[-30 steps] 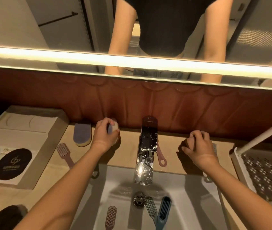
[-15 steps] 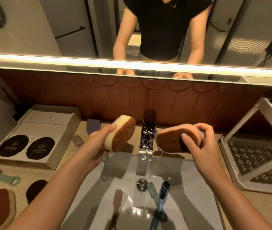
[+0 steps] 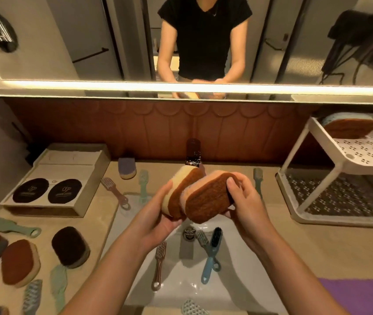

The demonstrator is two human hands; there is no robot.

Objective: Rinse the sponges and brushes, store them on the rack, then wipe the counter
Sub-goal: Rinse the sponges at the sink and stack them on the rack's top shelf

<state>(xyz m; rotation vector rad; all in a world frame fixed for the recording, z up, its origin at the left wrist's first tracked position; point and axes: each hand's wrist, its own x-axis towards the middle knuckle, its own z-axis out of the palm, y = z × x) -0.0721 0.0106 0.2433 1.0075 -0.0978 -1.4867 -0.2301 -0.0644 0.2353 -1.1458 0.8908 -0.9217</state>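
Hovering over the sink (image 3: 181,283), the left hand (image 3: 156,217) clasps a cream-backed sponge (image 3: 177,189), the right hand (image 3: 248,201) a pink-backed sponge (image 3: 208,201), brown faces overlapping.

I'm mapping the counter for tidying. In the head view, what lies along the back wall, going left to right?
Box → purple sponge → green brush → faucet → second brush → rack. The pink brush overlaps the sponge's span, so it is left out.
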